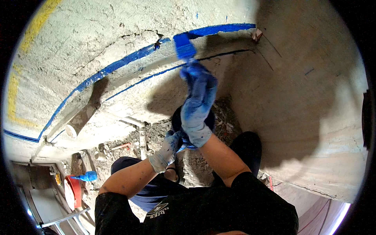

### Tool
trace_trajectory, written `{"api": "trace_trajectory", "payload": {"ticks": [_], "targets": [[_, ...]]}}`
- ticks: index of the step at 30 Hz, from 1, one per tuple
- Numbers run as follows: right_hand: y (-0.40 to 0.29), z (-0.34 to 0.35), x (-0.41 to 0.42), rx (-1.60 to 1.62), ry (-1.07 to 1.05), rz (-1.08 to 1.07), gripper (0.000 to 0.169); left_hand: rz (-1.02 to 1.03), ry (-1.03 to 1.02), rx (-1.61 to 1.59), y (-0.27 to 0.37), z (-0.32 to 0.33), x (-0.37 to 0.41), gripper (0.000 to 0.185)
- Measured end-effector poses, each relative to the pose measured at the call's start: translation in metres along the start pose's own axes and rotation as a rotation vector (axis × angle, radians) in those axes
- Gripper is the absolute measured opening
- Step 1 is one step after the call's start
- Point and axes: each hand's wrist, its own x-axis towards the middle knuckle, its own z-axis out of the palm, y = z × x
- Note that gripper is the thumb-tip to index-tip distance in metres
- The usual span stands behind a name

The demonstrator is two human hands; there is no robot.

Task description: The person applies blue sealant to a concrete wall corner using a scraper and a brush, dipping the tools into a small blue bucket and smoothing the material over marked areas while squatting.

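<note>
A paint-smeared white glove covers my right hand point(198, 97), which grips a paintbrush point(185, 48) loaded with blue paint. The bristles touch or nearly touch a blue painted stripe point(129, 58) along the rough plaster wall, close to a short break in it. Lower down, my left hand point(169, 148), gloved and stained blue too, is closed on the rim of a dark bucket point(177, 117). My right forearm and glove hide much of the bucket. A thinner blue line point(144, 79) runs below the stripe.
A pipe stub point(75, 127) juts from the wall at left, above a pale bent pipe point(143, 138). A red tub point(77, 192), a blue bottle point(89, 176) and a metal ladder point(66, 219) are at lower left. Rubble covers the ground. Another wall point(288, 111) stands close on the right.
</note>
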Motion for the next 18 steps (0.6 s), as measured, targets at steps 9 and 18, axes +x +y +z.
{"api": "trace_trajectory", "payload": {"ticks": [9, 18], "targets": [[0.007, 0.008, -0.019, 0.085, -0.055, 0.126, 0.020, 0.005, -0.002, 0.035, -0.001, -0.011, 0.003, 0.016], [0.011, 0.018, -0.015, 0.149, 0.001, 0.133, 0.022, 0.079, -0.028, 0.264, 0.001, 0.003, -0.012, 0.020]]}}
